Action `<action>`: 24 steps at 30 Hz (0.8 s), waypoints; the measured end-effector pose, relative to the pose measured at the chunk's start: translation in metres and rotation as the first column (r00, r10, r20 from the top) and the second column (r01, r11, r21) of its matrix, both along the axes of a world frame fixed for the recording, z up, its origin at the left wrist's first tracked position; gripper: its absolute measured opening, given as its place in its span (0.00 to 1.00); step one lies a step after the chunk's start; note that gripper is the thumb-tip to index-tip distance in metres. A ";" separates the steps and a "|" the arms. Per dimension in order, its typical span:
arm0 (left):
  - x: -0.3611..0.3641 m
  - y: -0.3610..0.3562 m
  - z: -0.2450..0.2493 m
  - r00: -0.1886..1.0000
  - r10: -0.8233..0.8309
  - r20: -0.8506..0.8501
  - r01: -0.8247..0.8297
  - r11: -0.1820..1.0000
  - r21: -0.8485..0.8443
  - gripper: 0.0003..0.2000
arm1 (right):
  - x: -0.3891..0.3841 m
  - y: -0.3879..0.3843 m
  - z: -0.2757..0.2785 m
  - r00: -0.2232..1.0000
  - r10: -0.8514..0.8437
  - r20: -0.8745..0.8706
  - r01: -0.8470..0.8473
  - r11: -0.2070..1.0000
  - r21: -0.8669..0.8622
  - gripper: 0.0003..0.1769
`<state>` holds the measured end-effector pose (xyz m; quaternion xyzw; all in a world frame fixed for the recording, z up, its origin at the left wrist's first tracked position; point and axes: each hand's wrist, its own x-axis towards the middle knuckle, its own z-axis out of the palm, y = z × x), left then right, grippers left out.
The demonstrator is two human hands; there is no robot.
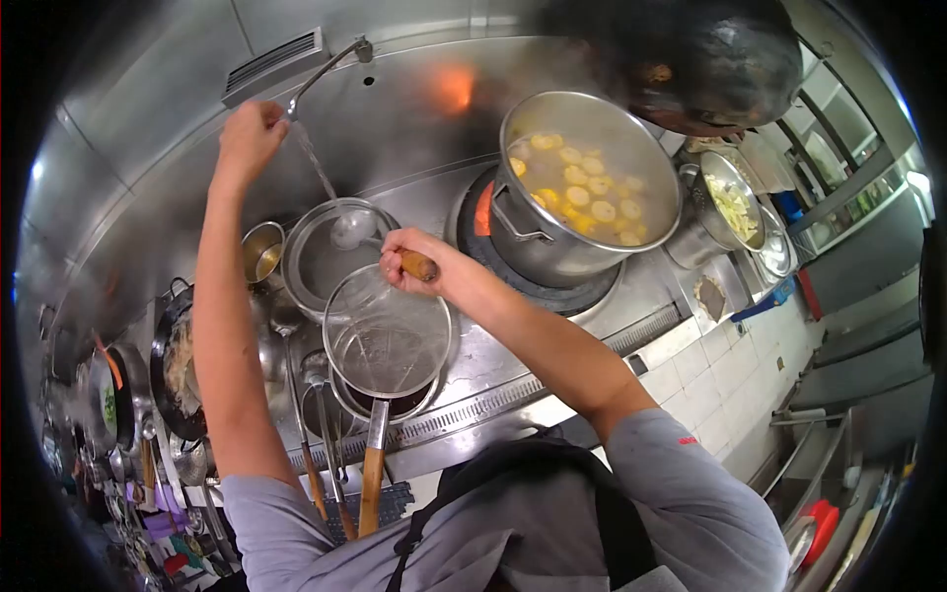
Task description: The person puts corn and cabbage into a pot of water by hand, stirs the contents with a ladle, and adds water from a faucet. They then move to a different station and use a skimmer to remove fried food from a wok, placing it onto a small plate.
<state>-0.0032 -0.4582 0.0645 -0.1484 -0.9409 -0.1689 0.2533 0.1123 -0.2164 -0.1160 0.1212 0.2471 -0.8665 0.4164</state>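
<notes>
My left hand [254, 140] is raised at the back wall, its fingers closed at the end of the metal tap spout [321, 81]. A stream of water runs from the spout down into a round metal pot [299, 264]. In my right hand [412, 261] is a ladle [350, 231] with a wooden handle end, gripped in a closed fist. The ladle's bowl is over the pot, where the water comes down. Just below my right hand, a wire mesh strainer [387, 335] with a wooden handle rests across another pot.
A large steaming pot [582, 255] with corn pieces in liquid stands on the burner to the right. Behind it is a blackened wok [725, 64]. A colander [730, 202] of pale cut food sits far right. Several ladles and pans [182, 360] line the left side.
</notes>
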 end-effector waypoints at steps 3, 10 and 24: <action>-0.012 -0.001 -0.001 1.000 0.019 -0.012 -0.019 0.999 -0.034 0.12 | 0.007 0.003 0.002 0.998 -0.022 -0.061 0.026 0.998 0.054 0.07; -0.006 0.010 0.005 0.988 0.152 0.000 -0.152 0.988 -0.026 0.11 | 0.003 0.001 0.008 0.997 0.079 0.005 -0.079 0.996 0.039 0.10; -0.042 0.005 -0.015 0.955 0.285 -0.078 -0.291 0.954 -0.075 0.12 | 0.012 0.003 0.018 0.995 0.096 -0.009 -0.095 0.994 0.059 0.04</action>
